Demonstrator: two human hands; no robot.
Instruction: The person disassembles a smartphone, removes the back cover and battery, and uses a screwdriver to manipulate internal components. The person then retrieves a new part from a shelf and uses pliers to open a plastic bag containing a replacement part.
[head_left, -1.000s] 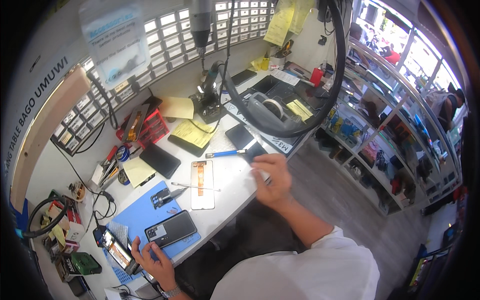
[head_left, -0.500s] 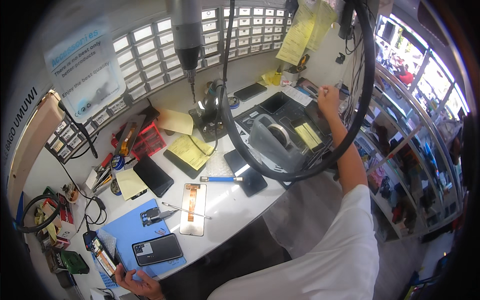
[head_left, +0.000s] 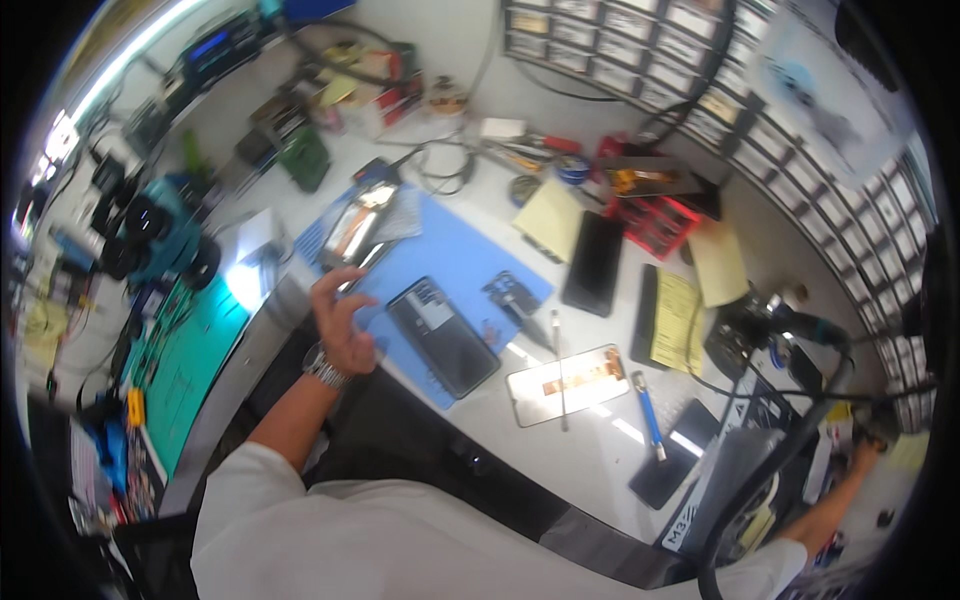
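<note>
My left hand (head_left: 345,325) is at the front edge of the blue mat, fingers apart and slightly curled. Its fingertips are beside the lower end of an opened phone (head_left: 352,228) with its inside exposed; whether they touch it I cannot tell. Right of that hand, a dark phone back cover with a camera block (head_left: 445,335) lies on the blue mat (head_left: 430,225). Far to the right, at the end of my stretched arm, my right hand (head_left: 868,455) is small and blurred beside dark items. Its fingers cannot be made out.
A phone screen panel (head_left: 590,382) has a thin metal tool (head_left: 561,360) across it. A blue-handled tool (head_left: 650,415), dark phones (head_left: 596,262) and a red parts tray (head_left: 655,225) stand about. A black cable loop (head_left: 740,500) hangs at right; a microscope (head_left: 165,235) stands left.
The view has swung left, bringing the microscope and green mat into sight. My left hand stays near the opened phone; my right arm is still stretched out to the right.
</note>
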